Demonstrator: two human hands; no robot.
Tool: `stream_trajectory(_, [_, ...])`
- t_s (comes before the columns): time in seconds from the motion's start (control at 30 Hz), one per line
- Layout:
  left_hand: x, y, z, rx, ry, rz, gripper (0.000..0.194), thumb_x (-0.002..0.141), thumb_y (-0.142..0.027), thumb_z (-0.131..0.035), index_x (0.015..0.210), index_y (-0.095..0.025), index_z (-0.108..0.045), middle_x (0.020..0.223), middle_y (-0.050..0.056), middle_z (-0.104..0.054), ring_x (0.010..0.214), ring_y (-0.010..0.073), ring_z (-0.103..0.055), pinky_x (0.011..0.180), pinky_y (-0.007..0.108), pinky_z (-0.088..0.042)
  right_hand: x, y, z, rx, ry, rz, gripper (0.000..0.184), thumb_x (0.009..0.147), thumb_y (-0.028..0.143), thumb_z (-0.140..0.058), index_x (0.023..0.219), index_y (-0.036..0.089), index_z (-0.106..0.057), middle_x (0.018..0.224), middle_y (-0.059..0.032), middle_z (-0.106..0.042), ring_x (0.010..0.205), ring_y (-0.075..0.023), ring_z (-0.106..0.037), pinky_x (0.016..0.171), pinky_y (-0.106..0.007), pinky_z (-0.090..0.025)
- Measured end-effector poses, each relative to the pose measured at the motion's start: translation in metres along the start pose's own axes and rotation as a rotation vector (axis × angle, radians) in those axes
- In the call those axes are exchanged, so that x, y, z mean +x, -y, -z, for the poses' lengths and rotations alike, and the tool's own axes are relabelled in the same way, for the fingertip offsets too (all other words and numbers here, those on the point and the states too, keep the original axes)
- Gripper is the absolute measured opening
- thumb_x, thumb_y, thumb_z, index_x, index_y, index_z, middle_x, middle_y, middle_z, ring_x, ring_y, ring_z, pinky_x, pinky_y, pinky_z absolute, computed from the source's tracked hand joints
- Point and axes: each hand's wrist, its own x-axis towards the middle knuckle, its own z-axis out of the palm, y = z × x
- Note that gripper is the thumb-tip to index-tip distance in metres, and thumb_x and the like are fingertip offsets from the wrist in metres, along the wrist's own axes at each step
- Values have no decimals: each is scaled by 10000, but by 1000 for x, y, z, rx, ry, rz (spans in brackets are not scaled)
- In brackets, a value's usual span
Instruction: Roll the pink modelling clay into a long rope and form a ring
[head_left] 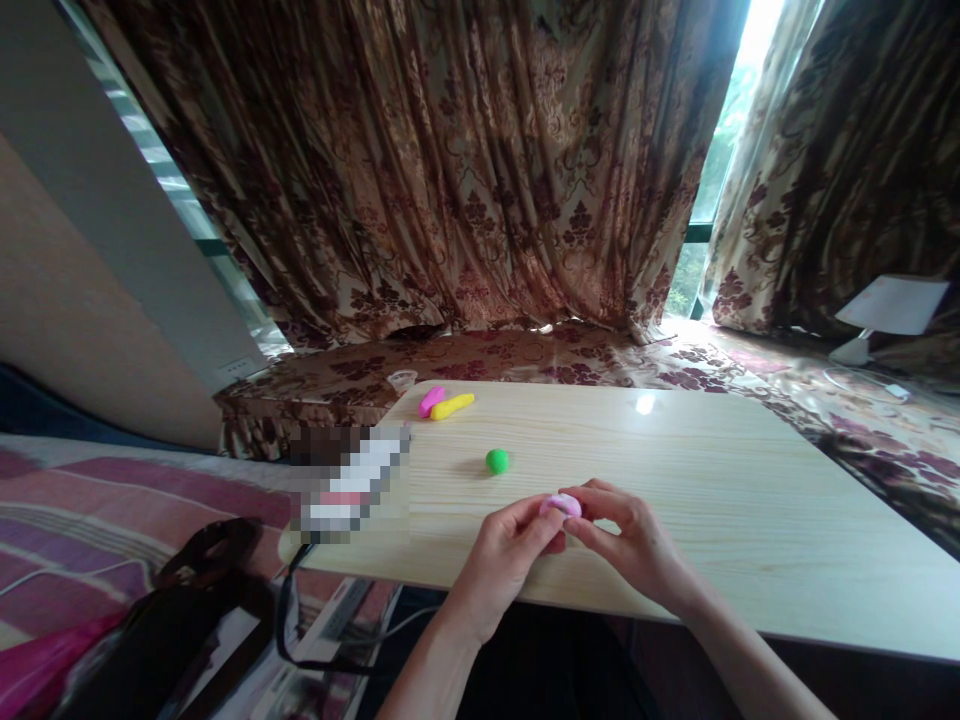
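Observation:
A small pale pink lump (561, 503), which looks like soft modelling clay, is held between both hands above the near part of the table. My left hand (517, 535) has its thumb and fingers closed on the lump's left side. From the right, the thumb and fingertips of my right hand (626, 525) pinch it too. Beyond the hands, a green clay ball (496, 461) rests on the tabletop. Toward the far left corner lie a yellow clay stick (453, 406) and a magenta clay piece (431, 402), side by side.
The light wooden table (675, 450) has a blurred-out flat item (356, 485) at its left edge, with a black strap (283, 610) hanging down. Behind the far left corner is a clear plastic cup (403, 379). A white lamp (892, 305) stands at the right, beyond the table.

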Motion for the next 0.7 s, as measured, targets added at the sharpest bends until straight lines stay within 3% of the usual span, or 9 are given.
stream_trajectory(0.27, [2,11,-1,109,-74,-41,318,847,-369,-553,1074,-182,-670,784,39,-652,757,164,-569,766,287,-448,-1,2,-4,-17,-74,25,134,880,252,-555,892,191,-674,779,-11,-591,741,-140,-551,692,-258,-435])
stream_trajectory(0.4, [1,7,-3,246,-80,-62,322,855,-393,-526,1061,-195,-673,815,30,-649,744,157,-558,730,262,-437,-2,3,6,121,114,-63,209,908,302,-509,1022,191,-644,898,-27,-626,863,-163,-577,759,-262,-448])
stream_trajectory(0.47, [-1,4,-4,308,-80,-78,329,856,-403,-517,1057,-194,-671,817,29,-645,740,158,-553,717,256,-433,-2,2,10,172,148,-101,228,920,321,-484,1024,190,-640,897,-21,-633,873,-162,-578,761,-255,-449])
stream_trajectory(0.6, [-1,1,-8,256,-56,-42,385,889,-431,-436,1064,-168,-658,791,40,-629,704,160,-565,696,268,-454,-1,1,6,130,35,-100,221,912,330,-494,920,183,-659,829,-17,-628,794,-153,-576,694,-250,-450])
stream_trajectory(0.7, [2,6,-8,185,-80,-32,369,863,-429,-491,1000,-139,-674,755,48,-629,686,162,-571,683,276,-474,-2,2,-2,31,-16,-23,177,889,295,-537,858,189,-676,792,-20,-611,755,-151,-571,686,-263,-449])
